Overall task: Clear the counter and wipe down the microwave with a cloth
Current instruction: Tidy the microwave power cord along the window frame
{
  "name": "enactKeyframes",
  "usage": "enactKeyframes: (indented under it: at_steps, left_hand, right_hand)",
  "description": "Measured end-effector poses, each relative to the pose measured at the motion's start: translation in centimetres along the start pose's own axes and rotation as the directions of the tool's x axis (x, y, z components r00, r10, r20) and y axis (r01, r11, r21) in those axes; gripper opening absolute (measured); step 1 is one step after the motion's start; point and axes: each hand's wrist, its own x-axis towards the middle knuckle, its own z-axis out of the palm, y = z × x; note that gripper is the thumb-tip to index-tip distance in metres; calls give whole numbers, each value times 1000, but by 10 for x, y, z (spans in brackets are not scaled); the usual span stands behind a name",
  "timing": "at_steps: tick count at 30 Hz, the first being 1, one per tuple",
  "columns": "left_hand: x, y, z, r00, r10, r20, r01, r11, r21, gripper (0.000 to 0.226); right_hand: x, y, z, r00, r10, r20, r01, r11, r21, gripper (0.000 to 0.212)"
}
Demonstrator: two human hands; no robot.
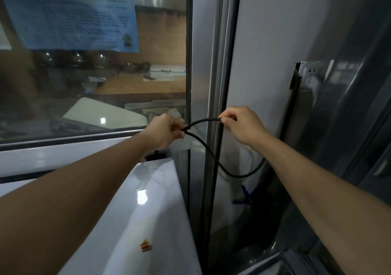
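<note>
Both hands hold a black cord (203,145) mid-frame: left hand (164,132) gripping, right hand (243,124) pinching. Blue paper (72,14), upper left, has writing too blurry to read.

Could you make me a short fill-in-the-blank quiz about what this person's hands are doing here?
1. Both hands hold a black ____.
2. The left hand and right hand grip it above a white appliance bearing a small ____.
3. The sheet on the window is coloured ____.

Answers: cable; sticker; blue.
</note>
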Motion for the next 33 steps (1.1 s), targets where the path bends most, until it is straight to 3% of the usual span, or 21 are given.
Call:
enactKeyframes:
  at_steps: [3, 7, 9, 14, 16, 20, 23, 25, 29, 33]
  left_hand:
    - [-1, -7, 2, 1000, -3, -2, 3, 1000, 21, 13]
    - [3, -10, 0, 1000, 16, 24, -17, 999, 51, 15]
    - [5, -11, -2, 999, 20, 27, -22, 998, 63, 16]
    - [10, -14, -3, 1000, 15, 22, -16, 996, 84, 14]
    - [10, -14, -2, 999, 18, 28, -20, 995, 94, 14]
    - [10, -15, 1, 999, 20, 30, -23, 995, 93, 15]
    - [8, -17, 3, 1000, 25, 10, -26, 996, 87, 14]
    - [6, -18, 3, 1000, 20, -24, -18, 997, 79, 17]
    - [-6, -25, 0, 996, 16, -84, -8, 995, 99, 21]
    - [-23, -40, -6, 997, -40, -60, 53, 969, 243, 9]
  right_hand:
    - [-3, 13, 11, 999, 52, -12, -52, 999, 15, 15]
    - [-7, 21, 27, 993, -29, -111, -11, 939, -343, 18]
    - [-10, 15, 38, 996, -59, -71, 32, 939, -342, 23]
    - [-13, 6, 72, 998, 2, 58, 16, 952, -307, 69]
    - [-12, 7, 84, 998, 19, 58, 2, 943, -333, 79]
    - [-10, 8, 99, 999, -33, 2, 31, 917, -398, 60]
    - [-7, 8, 100, 997, -79, -14, 71, 951, -302, 28]
    - [-5, 10, 97, 996, -83, -10, 78, 966, -248, 18]
    - [-1, 20, 93, 999, -11, 39, 19, 978, -208, 18]
    - [-1, 29, 93, 997, 32, 67, -20, 985, -173, 25]
